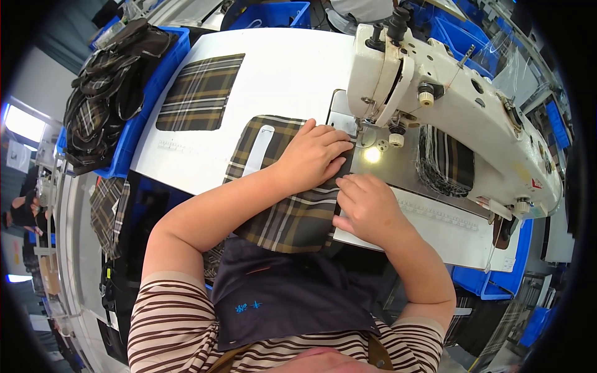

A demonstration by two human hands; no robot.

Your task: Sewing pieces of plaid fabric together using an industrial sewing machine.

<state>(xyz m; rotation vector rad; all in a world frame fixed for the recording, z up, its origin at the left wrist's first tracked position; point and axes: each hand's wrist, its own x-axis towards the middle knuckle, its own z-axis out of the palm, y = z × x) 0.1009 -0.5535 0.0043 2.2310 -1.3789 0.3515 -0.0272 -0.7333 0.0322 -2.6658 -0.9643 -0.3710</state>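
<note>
A plaid fabric piece point(292, 217) in brown, black and white lies on the white sewing table, its near edge hanging over toward my lap. On top of it rests a narrow white strip point(258, 149) with a rounded end. My left hand point(316, 154) lies palm down on the fabric, fingers stretched toward the sewing machine's needle area point(364, 127). Close by on the right, my right hand point(370, 208) has its fingers curled in a pinch at the fabric's right edge. Its fingertips partly hide the cloth they grip.
A white sewing machine point(460, 99) stands at the right, its lamp lit. Stacked plaid pieces point(444, 161) sit under its arm. Another plaid panel point(202, 93) lies at the table's far left. A blue bin point(146, 99) beside the table carries dark plaid goods point(102, 93).
</note>
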